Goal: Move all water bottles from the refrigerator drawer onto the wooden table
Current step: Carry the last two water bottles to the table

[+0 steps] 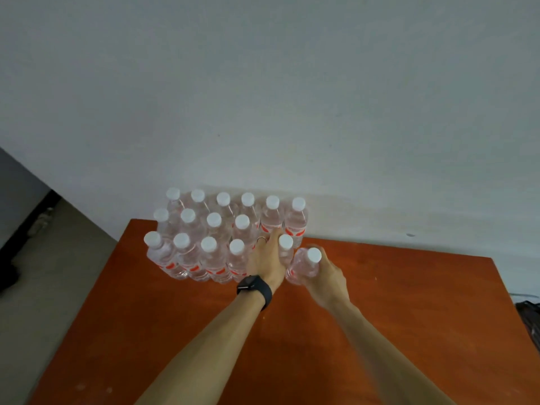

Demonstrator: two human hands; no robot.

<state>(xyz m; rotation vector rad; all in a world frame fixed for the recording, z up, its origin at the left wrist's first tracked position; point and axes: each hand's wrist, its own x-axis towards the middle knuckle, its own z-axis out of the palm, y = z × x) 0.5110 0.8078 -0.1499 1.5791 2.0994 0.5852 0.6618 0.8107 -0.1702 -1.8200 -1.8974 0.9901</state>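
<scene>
A person's left hand [267, 258], a black wristwatch [254, 287] strapped at the wrist and a thin ring [261, 239] on one finger, wraps around an upright clear plastic water bottle [286, 249] with a white screw cap, at the far side of an orange-brown wooden table [409, 317]. The fingers curl round the bottle's left flank, and its cap stands clear just above them. Whether its base rests on the table cannot be told. Just beside it, the right hand [324, 276] grips a second, tilted clear water bottle [304, 266], fingers closed round its body from the right and the cap leaning to the right; motion blur softens the fingertips. The two held bottles nearly touch. To their left, fourteen matching white-capped bottles [214, 258] stand upright in three rows, packed against the pale grey wall [263, 97]. Each visible body carries a red label band [217, 271] low down; its lettering is too small and blurred to read.
</scene>
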